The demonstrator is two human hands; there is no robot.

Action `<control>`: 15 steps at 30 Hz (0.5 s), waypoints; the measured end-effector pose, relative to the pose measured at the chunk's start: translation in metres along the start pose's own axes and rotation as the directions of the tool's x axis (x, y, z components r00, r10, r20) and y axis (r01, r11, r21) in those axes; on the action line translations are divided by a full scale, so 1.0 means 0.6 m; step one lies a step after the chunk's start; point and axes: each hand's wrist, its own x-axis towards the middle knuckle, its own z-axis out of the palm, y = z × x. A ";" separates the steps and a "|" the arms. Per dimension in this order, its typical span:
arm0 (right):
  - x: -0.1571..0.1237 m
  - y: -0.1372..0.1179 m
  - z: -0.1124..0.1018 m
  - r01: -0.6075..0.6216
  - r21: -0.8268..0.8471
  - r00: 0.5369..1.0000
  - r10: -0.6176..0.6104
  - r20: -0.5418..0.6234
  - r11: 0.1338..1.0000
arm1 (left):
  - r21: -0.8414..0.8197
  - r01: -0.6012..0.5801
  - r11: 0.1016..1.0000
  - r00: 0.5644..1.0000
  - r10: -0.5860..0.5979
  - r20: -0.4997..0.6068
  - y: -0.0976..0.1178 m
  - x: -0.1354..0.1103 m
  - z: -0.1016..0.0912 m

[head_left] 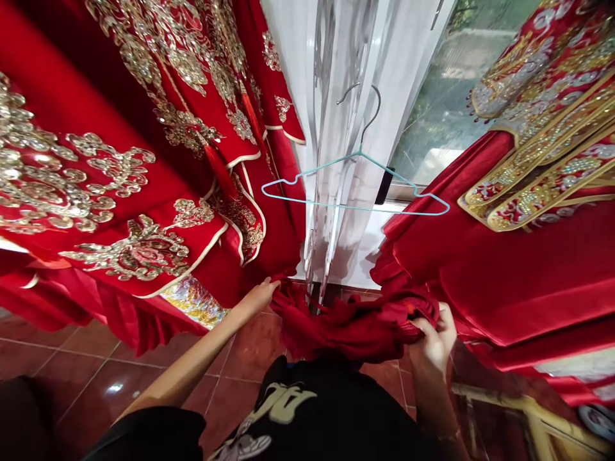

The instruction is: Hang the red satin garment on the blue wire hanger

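Observation:
A bunched red garment point(350, 323) hangs between my two hands at waist height. My left hand point(262, 296) grips its left end with closed fingers. My right hand point(436, 339) is closed on its gathered right end. Above the cloth, an empty teal wire hanger point(355, 182) hangs in front of a white sheer curtain point(346, 96).
Red robes with gold and silver embroidery point(120, 192) hang at the left. More embroidered red garments point(538, 192) hang at the right. A window point(451, 89) shows behind the curtain. The floor is dark red tile point(96, 371). A gold-coloured frame point(533, 416) stands at lower right.

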 end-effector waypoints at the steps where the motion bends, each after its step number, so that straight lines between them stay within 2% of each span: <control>1: 0.001 0.000 -0.003 0.014 -0.014 1.000 -0.014 0.004 1.000 | 0.030 0.035 0.999 0.999 -0.035 -0.003 -0.003 -0.001 0.008; 5: 0.001 0.003 -0.007 0.043 -0.044 0.999 -0.044 -0.013 0.998 | 0.069 0.064 0.996 0.998 -0.064 0.003 -0.013 0.000 0.028; 11: -0.006 0.003 0.019 -0.020 -0.053 1.000 0.019 -0.013 0.998 | -0.044 0.003 0.999 0.995 -0.007 -0.098 -0.029 0.008 0.016; 13: -0.011 0.002 0.032 -0.022 -0.057 1.000 0.021 -0.019 0.998 | -0.092 -0.017 0.996 0.997 0.010 -0.079 -0.032 0.003 0.019; 15: -0.017 0.001 0.044 -0.042 -0.031 0.999 0.041 -0.025 0.999 | -0.135 -0.032 0.990 0.999 0.031 -0.009 -0.034 -0.007 0.033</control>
